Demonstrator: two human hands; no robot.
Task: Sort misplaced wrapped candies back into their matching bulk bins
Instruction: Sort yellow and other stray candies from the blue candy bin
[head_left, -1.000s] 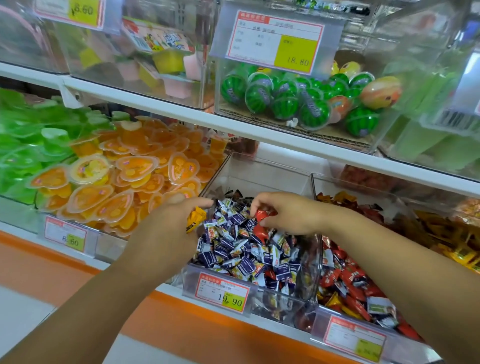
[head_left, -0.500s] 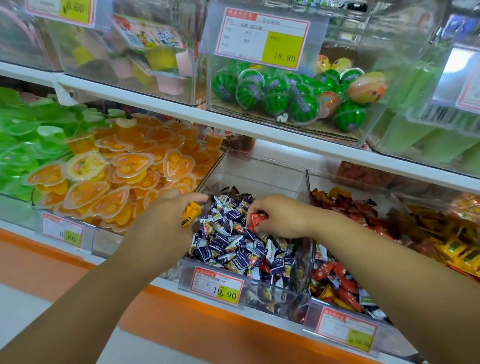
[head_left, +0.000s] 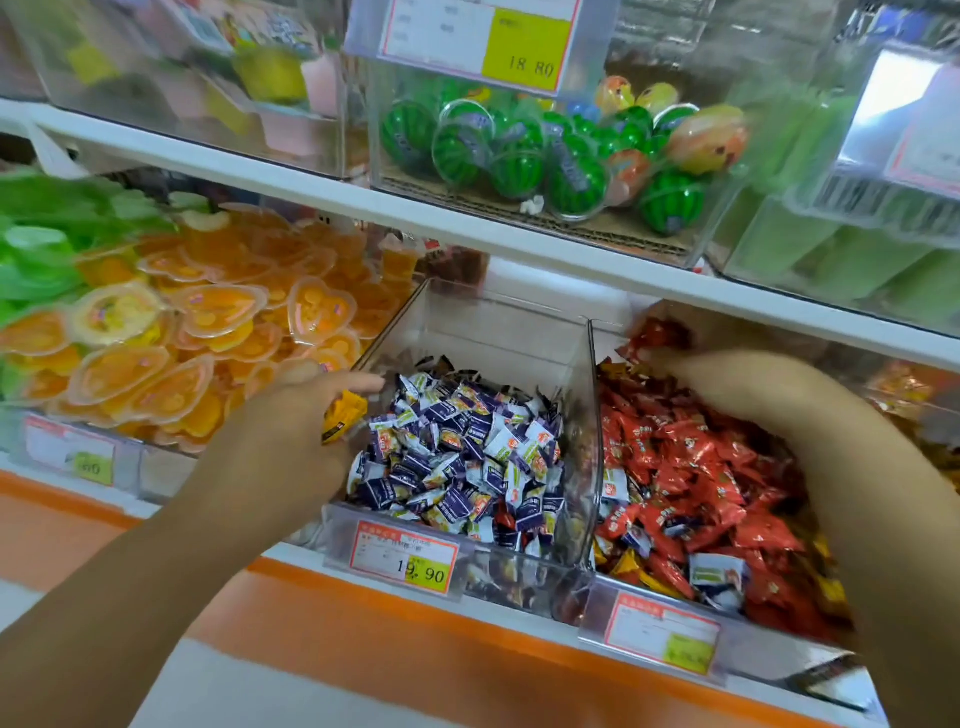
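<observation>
The middle clear bin holds purple-and-white wrapped candies. My left hand hovers at its left edge and pinches a yellow wrapped candy. To the right, the red-candy bin is full of red wrapped candies. My right hand reaches over the back of that bin. A red wrapped candy sits at its fingertips, blurred. A red piece lies among the purple ones. A purple-and-white piece and yellow pieces lie in the red bin.
Orange heart-shaped jelly cups fill the bin at left, with green ones beyond. The upper white shelf carries clear bins, one with watermelon-pattern balls. Price tags hang on the bin fronts. An orange band runs below.
My right hand has moved right from the purple-candy bin to the back of the red-candy bin, carrying the red candy. My left hand has stayed put with the yellow candy.
</observation>
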